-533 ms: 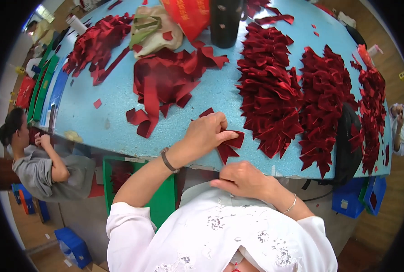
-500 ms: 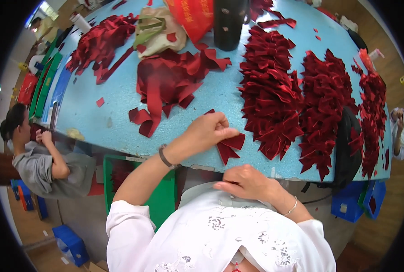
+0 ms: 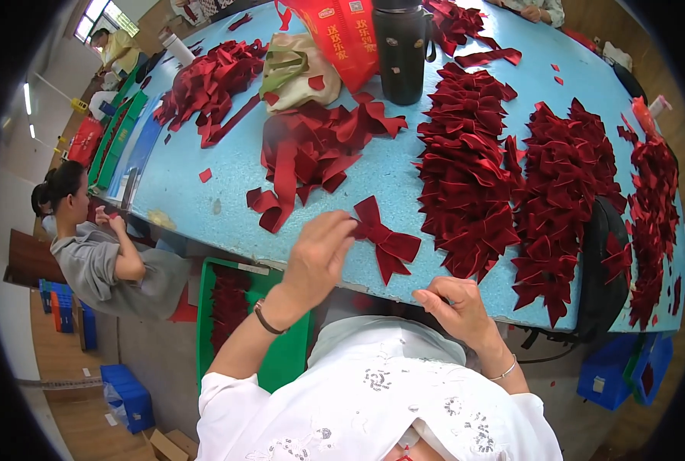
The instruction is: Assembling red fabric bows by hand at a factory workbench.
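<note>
A dark red velvet bow lies on the blue table near its front edge. Beside its left loop is my left hand, fingers stretched and apart; whether the fingertips still touch the fabric I cannot tell. My right hand rests at the table edge, fingers curled and thumb pointing left. Its palm is hidden, so anything in it cannot be made out. Left of the bow and farther back is a loose heap of red ribbon pieces. A long pile of finished bows stretches away on the right.
More bow piles lie right, beside a black bag. A dark bottle, a red bag and a cloth bag stand behind the ribbons. Below the table edge is a green crate; a seated person works at left.
My left hand has drawn back from the bow and its fingers have opened, leaving the whole bow in sight. My right hand has risen slightly. The view has shifted.
</note>
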{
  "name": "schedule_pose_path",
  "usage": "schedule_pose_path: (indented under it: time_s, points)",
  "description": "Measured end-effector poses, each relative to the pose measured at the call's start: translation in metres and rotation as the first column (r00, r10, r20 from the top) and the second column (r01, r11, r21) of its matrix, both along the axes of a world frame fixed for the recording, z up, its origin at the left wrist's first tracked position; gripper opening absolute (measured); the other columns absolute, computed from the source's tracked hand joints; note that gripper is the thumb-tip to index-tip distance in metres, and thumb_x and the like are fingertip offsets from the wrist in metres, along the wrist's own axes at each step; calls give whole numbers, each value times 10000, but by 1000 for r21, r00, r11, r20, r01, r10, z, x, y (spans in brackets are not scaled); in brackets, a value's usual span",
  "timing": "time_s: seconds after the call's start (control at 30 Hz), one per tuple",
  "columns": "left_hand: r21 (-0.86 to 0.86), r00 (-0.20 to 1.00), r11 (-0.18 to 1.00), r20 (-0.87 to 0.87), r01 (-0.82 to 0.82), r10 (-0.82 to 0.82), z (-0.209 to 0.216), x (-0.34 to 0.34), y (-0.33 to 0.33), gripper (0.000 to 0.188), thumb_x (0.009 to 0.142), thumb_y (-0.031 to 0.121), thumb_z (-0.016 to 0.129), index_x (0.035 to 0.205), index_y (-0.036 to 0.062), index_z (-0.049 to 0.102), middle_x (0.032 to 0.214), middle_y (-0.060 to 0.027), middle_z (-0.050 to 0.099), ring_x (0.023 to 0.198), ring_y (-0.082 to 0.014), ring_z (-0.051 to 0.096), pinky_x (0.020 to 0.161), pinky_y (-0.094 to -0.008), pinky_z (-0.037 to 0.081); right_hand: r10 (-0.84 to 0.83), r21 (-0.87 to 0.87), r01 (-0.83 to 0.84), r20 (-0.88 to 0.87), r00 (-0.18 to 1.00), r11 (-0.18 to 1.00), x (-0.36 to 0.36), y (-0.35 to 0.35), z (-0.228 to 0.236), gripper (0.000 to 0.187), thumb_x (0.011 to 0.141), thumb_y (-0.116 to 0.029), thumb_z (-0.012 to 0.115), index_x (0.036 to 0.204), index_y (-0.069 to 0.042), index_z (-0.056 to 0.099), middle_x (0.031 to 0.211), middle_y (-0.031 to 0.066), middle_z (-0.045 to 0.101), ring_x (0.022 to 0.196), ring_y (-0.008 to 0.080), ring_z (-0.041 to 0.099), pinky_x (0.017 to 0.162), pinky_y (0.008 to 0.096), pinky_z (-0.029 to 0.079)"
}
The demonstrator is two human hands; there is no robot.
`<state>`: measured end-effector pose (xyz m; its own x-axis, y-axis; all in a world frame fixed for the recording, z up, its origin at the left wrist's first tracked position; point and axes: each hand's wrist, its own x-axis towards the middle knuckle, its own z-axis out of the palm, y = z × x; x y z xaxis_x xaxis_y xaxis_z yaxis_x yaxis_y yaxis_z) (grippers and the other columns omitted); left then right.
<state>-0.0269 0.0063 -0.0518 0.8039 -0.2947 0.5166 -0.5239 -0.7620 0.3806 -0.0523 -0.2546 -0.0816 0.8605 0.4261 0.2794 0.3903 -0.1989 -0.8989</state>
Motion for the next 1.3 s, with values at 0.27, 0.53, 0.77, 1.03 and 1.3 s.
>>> schedule_pose_path:
  time_s: [0.27, 0.53, 0.77, 1.03, 1.3]
  points:
    - [176, 972, 962, -149, 207, -182, -20, -2, -30, 486, 814, 115, 696, 1248, -36, 542, 1330, -172, 520, 1253, -330, 484, 1081, -458, 368, 7, -30, -5, 45, 999, 1000, 4, -2, 1, 329, 859, -103, 708, 610, -3, 518, 546, 61, 528, 458, 133, 455, 429, 287, 335]
    - [342, 967, 905, -116, 255, -229, -36, 4, -18, 602, 846, 339, 661, 1303, -28, 523, 1389, -160, 490, 1325, -301, 425, 1127, -510, 290, -4, -47, 7, 57, 998, 999, 8, 4, 3, 330, 852, -123, 717, 610, -5, 526, 542, 74, 520, 449, 162, 449, 426, 300, 337]
    - [229, 943, 923, -200, 310, -267, -32, -3, -17, 515, 884, 218, 651, 1329, -1, 510, 1445, -169, 429, 1359, -330, 382, 1126, -487, 291, 8, -65, -5, 50, 999, 998, 4, 11, 11, 307, 854, -113, 706, 621, 10, 549, 551, 101, 525, 451, 177, 476, 431, 313, 357]
    - [-679, 887, 713, -424, -177, -183, 4, 28, 1, 208, 943, 73, 548, 1117, -7, 629, 1031, -145, 660, 889, -221, 638, 781, -341, 524, -187, 186, 218, -173, 967, 958, 27, 31, 27, 311, 976, -173, 555, 720, 0, 588, 609, 24, 573, 563, 87, 505, 512, 245, 400]
    - [-469, 716, 882, -603, 40, -353, -22, 54, -21, 157, 943, 88, 490, 900, -23, 592, 780, -174, 643, 709, -259, 630, 634, -364, 492, 100, 476, 219, -558, 824, 852, 62, 78, -3, 405, 1017, -264, 477, 733, 8, 571, 624, 45, 578, 566, 107, 550, 522, 243, 455]
